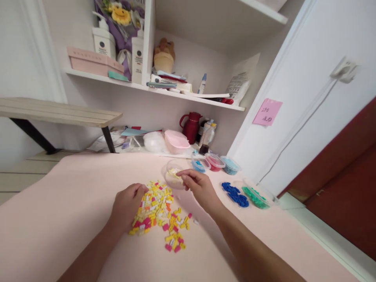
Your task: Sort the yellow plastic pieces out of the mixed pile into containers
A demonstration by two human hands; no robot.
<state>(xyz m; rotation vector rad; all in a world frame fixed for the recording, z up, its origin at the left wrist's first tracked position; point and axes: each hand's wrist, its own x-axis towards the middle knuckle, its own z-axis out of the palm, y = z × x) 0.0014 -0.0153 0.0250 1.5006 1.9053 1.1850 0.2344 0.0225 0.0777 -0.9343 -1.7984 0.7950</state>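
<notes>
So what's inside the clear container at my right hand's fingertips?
Pale yellow pieces show inside the clear container; whatever lies behind the right hand's fingers can't be seen.

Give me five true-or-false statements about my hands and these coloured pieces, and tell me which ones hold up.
1. The right hand is at the round clear dish. True.
2. The left hand grips the red jug. False: it is at the left edge of the pile of mixed small pieces.
3. The dark blue pieces lie to the right of that pile. True.
4. The green pieces lie left of the left hand. False: they lie right of the dark blue pieces.
5. A pink note is on the wall. True.
</notes>
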